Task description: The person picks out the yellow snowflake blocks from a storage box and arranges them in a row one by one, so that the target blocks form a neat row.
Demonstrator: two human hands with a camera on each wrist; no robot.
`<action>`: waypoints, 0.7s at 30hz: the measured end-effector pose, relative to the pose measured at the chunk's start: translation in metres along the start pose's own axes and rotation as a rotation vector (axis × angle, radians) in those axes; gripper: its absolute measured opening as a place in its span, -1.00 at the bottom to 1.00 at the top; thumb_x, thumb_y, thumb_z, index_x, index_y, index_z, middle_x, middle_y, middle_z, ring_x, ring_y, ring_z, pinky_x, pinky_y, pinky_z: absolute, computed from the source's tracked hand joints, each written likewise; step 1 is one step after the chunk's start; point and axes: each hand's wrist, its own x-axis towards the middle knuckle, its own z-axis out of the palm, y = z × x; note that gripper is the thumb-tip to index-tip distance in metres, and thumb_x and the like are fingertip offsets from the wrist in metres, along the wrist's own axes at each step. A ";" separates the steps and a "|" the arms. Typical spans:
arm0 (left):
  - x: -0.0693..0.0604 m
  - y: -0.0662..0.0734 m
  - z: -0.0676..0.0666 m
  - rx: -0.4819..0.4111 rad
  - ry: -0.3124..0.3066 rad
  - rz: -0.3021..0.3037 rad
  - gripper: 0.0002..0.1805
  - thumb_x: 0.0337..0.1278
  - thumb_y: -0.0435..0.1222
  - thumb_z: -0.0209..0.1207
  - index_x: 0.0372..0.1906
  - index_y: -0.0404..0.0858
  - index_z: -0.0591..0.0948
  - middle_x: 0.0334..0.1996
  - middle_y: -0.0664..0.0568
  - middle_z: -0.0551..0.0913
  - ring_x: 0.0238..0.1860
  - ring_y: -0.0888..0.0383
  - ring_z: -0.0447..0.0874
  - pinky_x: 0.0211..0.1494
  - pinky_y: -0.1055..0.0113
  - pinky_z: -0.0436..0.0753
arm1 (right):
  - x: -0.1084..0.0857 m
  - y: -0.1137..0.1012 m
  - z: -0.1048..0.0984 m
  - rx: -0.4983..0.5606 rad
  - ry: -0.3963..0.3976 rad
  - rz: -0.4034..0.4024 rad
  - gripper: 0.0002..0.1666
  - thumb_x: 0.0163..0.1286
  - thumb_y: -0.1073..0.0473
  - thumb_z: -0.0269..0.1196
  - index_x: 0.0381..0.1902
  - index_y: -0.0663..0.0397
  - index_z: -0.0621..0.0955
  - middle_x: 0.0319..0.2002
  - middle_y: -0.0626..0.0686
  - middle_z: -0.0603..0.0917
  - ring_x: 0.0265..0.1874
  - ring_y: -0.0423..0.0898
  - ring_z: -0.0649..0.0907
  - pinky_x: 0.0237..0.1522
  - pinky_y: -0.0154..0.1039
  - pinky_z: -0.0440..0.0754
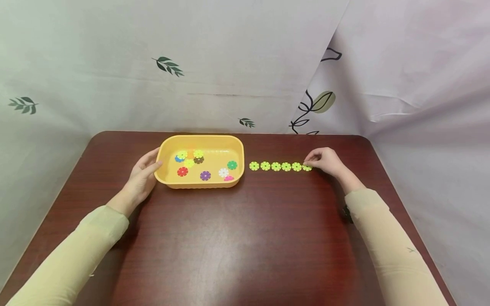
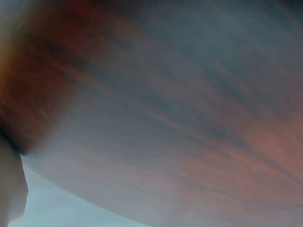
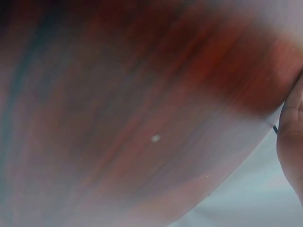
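A yellow plastic tray (image 1: 203, 185) stands on the dark red table, and my left hand (image 1: 141, 175) grips its left end, thumb on the rim. To the right of the tray, several yellow-green notched discs (image 1: 276, 166) lie in a straight row. At the row's right end, my right hand (image 1: 325, 162) has its thumb and fingertips on the last disc (image 1: 307, 168), partly covering it. In the left wrist view only a sliver of the left hand (image 2: 12, 184) shows; the right wrist view shows part of the right hand (image 3: 292, 137) at the edge.
Inside the tray lie loose discs: red (image 1: 182, 171), purple (image 1: 205, 175), white (image 1: 223, 172), green (image 1: 232, 165), and several others, some yellow-green. The table (image 1: 229, 238) reaches back to a pale curtain (image 1: 229, 63) with leaf prints.
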 end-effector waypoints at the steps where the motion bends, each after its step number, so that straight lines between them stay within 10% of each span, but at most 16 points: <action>1: 0.000 0.000 0.000 -0.002 0.000 0.001 -0.57 0.56 -0.56 -0.01 0.21 -0.06 0.65 0.21 0.24 0.70 0.23 0.35 0.64 0.24 0.52 0.68 | 0.000 0.000 0.000 -0.001 -0.001 0.000 -0.89 0.32 0.26 0.53 -0.26 0.21 0.82 -0.35 0.07 0.84 -0.46 -0.43 0.63 -0.30 -0.51 0.57; 21: 0.000 -0.001 0.000 -0.007 -0.008 0.011 -0.57 0.56 -0.56 0.00 0.21 -0.08 0.65 0.20 0.21 0.70 0.21 0.33 0.66 0.24 0.51 0.69 | 0.001 0.001 -0.003 0.018 -0.020 0.025 -0.81 0.34 0.25 0.51 -0.15 0.25 0.80 -0.32 0.06 0.84 -0.44 -0.41 0.63 -0.26 -0.50 0.55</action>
